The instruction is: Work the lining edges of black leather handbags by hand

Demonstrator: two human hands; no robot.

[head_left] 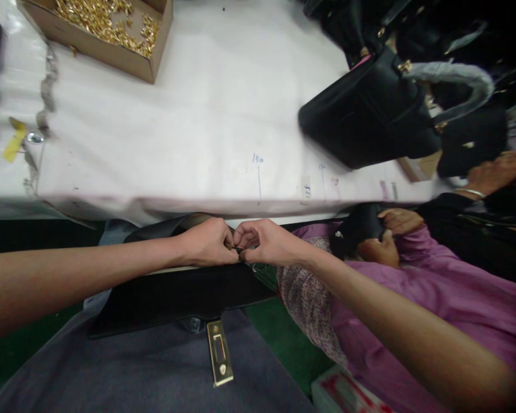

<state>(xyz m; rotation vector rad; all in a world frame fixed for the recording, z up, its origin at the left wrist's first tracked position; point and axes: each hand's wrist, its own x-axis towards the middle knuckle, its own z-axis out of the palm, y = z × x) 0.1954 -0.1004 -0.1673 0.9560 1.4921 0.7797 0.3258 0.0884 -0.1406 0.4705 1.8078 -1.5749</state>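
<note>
A black handbag [176, 295] lies across my lap below the table edge, its flap hanging toward me. From the flap's edge dangles a gold clasp plate [220, 353] with a slot in it. At the bag's right end, my left hand [208, 241] and my right hand [269, 244] meet, fingertips almost touching. Both are closed in a pinch around a small dark piece with a glint of gold; the fingers hide most of it. Whether that piece belongs to the bag, I cannot tell.
A cardboard box [152, 66] of small gold fittings sits on the white table [215, 115]. A black handbag with a wrapped handle [370, 115] lies at right. Beside me, a co-worker in a purple sleeve [425, 258] holds a black piece [356, 229]; another person's hand [494, 175] is beyond.
</note>
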